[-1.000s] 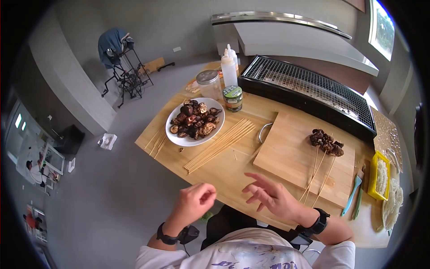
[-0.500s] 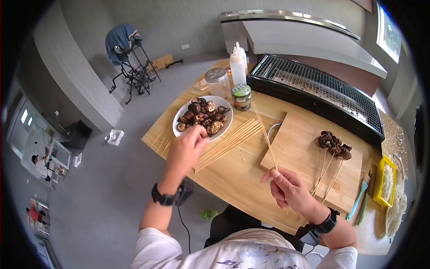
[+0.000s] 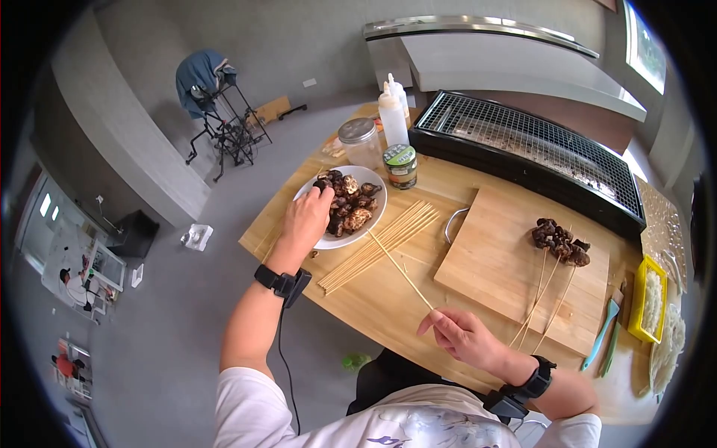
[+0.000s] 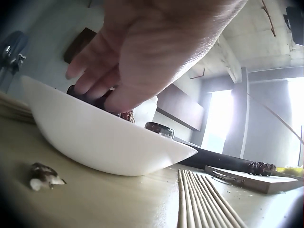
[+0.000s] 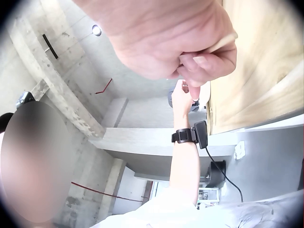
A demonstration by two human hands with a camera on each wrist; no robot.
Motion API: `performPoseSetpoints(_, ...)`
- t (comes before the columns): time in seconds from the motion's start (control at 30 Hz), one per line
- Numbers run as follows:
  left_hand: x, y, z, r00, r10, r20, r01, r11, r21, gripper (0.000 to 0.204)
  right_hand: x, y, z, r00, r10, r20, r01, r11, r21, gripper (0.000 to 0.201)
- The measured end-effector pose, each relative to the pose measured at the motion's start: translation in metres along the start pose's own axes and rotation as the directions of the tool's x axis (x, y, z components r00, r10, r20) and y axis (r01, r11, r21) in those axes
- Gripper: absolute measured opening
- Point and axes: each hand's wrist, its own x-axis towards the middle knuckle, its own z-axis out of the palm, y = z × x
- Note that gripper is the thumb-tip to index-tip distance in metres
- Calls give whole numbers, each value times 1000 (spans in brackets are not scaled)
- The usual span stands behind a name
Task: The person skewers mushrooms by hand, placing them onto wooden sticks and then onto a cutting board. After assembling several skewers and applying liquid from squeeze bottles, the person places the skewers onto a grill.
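A white plate point(image 3: 379, 221) holds dark mushroom-like pieces point(image 3: 348, 196). The left hand point(image 3: 305, 220) reaches over its near left side, fingertips among the pieces; in the left wrist view that hand point(image 4: 142, 52) bends its fingers down behind the rim onto a dark piece, its grip partly hidden. The right hand point(image 3: 467, 336) pinches one wooden skewer point(image 3: 402, 273), which slants up and left toward the plate. In the right wrist view the right hand point(image 5: 190, 47) is curled round the skewer's end. Loose skewers point(image 3: 381, 246) lie fanned beside the plate.
A wooden board point(image 3: 478, 261) carries skewered dark pieces point(image 3: 559, 243). Behind it stands a black grill point(image 3: 523, 142). A jar point(image 3: 360, 143), a green-lidded can point(image 3: 401, 166) and squeeze bottles point(image 3: 393, 119) stand behind the plate. A blue brush point(image 3: 602, 332) and a yellow tray point(image 3: 637, 313) are at right.
The right hand has come to hold a skewer, whose tip has swung down and left toward the plate. The left hand has moved up and forward into the pieces on the plate.
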Motion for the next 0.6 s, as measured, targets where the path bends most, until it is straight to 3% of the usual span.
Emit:
performPoseSetpoints(0.1, -2, 0, -1, 993, -23, -114, 21, 999, -27, 17, 0, 2, -1, 1000, -25, -6, 25, 997, -75, 35)
performPoseSetpoints(0.27, -13, -6, -11, 977, -182, -109, 166, 976, -142, 12, 0, 0, 1, 999, -43, 19, 46, 985, -164, 33)
performPoseSetpoints(0.33, -22, -10, -17, 920, -377, 111, 386, 815, -432, 15, 0, 0, 1, 1000, -9, 22, 12, 986, -166, 32)
performPoseSetpoints(0.37, -26, -12, -21, 850, -454, 267, 523, 673, -523, 15, 0, 0, 1, 1000, -7, 23, 11, 986, -165, 32)
performPoseSetpoints(0.4, -31, -13, -21, 849, -455, 270, 526, 672, -521, 15, 0, 1, 2, 999, -25, 19, 28, 987, -157, 32)
performPoseSetpoints(0.43, -37, -13, -22, 815, -454, 360, 543, 382, -748, 14, 0, 1, 2, 999, -44, 16, 46, 988, -151, 31)
performPoseSetpoints(0.47, -44, -12, -22, 791, -420, 445, 503, 33, -864, 13, 0, 1, 2, 999, -43, 20, 46, 988, -151, 31)
performPoseSetpoints(0.5, -49, -5, -28, 807, -344, 480, 439, -194, -877, 16, 1, 2, 2, 999, -38, 31, 43, 986, -161, 31)
performPoseSetpoints(0.53, -55, -2, -28, 806, -347, 480, 439, -194, -877, 16, 1, 1, 2, 999, -33, 42, 40, 984, -172, 30)
performPoseSetpoints(0.6, -65, 5, -27, 827, -223, 517, 381, -454, -805, 18, 0, -1, 3, 998, -33, 56, 44, 978, -202, 30)
